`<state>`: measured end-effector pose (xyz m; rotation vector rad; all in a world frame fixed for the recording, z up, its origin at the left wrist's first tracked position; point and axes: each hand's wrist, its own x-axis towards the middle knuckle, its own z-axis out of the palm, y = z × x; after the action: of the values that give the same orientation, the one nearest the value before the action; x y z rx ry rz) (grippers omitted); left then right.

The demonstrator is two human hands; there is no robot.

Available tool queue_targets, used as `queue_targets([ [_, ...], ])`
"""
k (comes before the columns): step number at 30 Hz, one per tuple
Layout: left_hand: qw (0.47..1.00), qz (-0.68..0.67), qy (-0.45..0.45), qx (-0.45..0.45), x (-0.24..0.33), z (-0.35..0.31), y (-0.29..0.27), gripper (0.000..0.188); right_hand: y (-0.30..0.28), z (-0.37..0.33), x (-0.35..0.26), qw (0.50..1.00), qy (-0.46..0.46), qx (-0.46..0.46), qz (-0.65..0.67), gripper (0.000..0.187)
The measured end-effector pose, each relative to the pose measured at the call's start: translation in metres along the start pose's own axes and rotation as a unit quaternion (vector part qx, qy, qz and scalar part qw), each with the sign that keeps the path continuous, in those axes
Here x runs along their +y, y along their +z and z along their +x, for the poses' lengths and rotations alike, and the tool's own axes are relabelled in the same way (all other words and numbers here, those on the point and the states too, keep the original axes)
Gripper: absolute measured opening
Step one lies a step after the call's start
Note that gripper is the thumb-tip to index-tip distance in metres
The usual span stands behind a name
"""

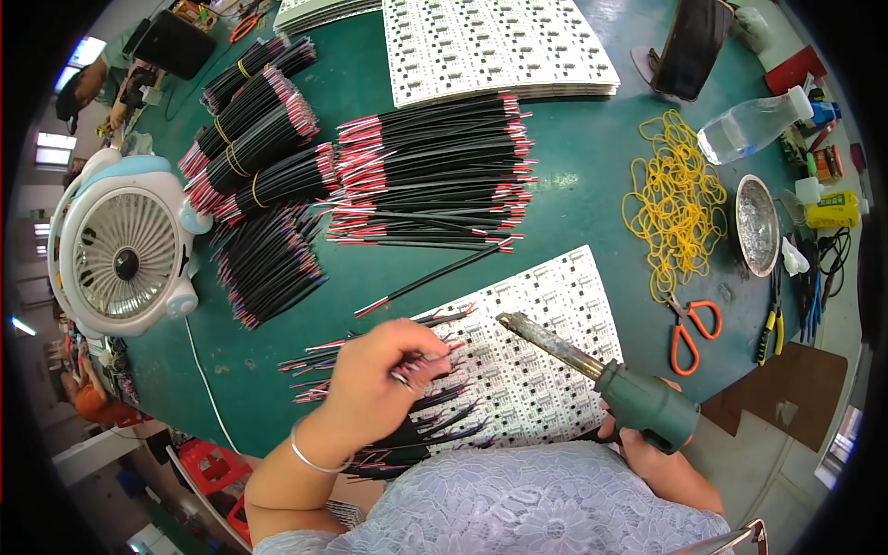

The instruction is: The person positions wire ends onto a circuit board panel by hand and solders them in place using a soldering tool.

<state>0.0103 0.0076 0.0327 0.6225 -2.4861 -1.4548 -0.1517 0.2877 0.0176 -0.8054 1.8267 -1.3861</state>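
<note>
My left hand (384, 375) is closed in a pinch around a thin wire (401, 377) with red and white ends, over the left part of a white circuit board panel (546, 296). In my right hand (638, 449) is a dark green heat gun (652, 407), its long metal nozzle pointing up and left across the panel. The grip is partly hidden behind the tool's body. Black cables (444, 398) with stripped ends lie along the panel's left edge, some of them under my left hand. One loose black cable (435, 276) rests on the green table beyond the panel.
Black cable bundles (250, 143) and a wide cable pile (435, 171) lie at the far left and centre. Behind them are stacked panels (499, 51). A fan (125, 250) stands left. Rightward are yellow rubber bands (675, 203), orange-handled scissors (689, 333), a metal bowl (757, 227) and a bottle (754, 129).
</note>
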Motion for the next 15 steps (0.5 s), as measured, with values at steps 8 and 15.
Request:
queue_targets([
  [8, 0.958, 0.234, 0.092, -0.137, 0.034, 0.028, -0.036, 0.02, -0.003, 0.001, 0.003, 0.996, 0.011, -0.012, 0.083, 0.027],
  [15, 0.975, 0.197, 0.043, -0.098, 0.005, 0.011, 0.02, 0.029, -0.002, -0.008, 0.01, 0.995, 0.037, 0.031, 0.09, 0.026],
])
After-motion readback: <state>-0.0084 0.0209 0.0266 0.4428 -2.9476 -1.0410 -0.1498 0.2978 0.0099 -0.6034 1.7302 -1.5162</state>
